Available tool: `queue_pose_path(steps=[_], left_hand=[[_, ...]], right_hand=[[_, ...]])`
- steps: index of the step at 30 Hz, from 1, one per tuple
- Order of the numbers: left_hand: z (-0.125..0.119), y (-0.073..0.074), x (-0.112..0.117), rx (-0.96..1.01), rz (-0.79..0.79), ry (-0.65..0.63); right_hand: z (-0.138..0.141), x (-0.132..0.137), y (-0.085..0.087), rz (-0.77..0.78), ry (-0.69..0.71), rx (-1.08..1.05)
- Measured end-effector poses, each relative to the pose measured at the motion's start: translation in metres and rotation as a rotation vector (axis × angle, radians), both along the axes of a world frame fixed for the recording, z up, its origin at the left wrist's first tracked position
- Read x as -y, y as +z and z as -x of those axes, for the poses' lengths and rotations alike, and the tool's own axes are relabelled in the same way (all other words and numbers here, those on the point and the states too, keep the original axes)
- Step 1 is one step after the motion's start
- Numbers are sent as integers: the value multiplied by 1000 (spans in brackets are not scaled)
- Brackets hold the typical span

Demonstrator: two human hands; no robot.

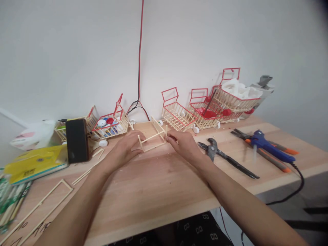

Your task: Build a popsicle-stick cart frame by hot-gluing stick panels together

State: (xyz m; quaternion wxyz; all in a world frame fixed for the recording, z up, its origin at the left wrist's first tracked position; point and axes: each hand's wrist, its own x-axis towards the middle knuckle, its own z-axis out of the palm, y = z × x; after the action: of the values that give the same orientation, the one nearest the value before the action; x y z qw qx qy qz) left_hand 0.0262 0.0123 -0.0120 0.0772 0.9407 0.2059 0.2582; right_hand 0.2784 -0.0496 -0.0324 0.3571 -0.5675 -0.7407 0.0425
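Where the bench (159, 191) runs along the wall, near the middle of its far edge, a stick frame (153, 138) stands between both hands. In the head view, the left hand (125, 148) curls its fingers round the frame's near left post, and the right hand (184, 145) pinches the frame's right end between thumb and fingertips. Pliers (225, 158) lie just right of the right hand, with a blue glue gun (269, 147) beyond them toward the right edge. Red-rimmed baskets (179, 116) line the far edge. A black box (76, 140) stands toward the far left, and a long stick rectangle (41, 205) lies at the near left corner.
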Motion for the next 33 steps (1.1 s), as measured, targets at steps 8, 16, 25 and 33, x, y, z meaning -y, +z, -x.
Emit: queue_pose_path(steps=[8,16,25,33], left_hand=[[1,-2,-1,-2,-1,4],[-1,0,0,-11,3,7],[0,-1,0,-19,-25,-1],[-1,0,0,-7,-19,-3]], right_hand=[[0,0,-1,-1,5,-3],[0,-1,-2,-1,8,-2],[-1,0,-2,-16,12,-6],[-1,-1,-3,-10,19,-8]])
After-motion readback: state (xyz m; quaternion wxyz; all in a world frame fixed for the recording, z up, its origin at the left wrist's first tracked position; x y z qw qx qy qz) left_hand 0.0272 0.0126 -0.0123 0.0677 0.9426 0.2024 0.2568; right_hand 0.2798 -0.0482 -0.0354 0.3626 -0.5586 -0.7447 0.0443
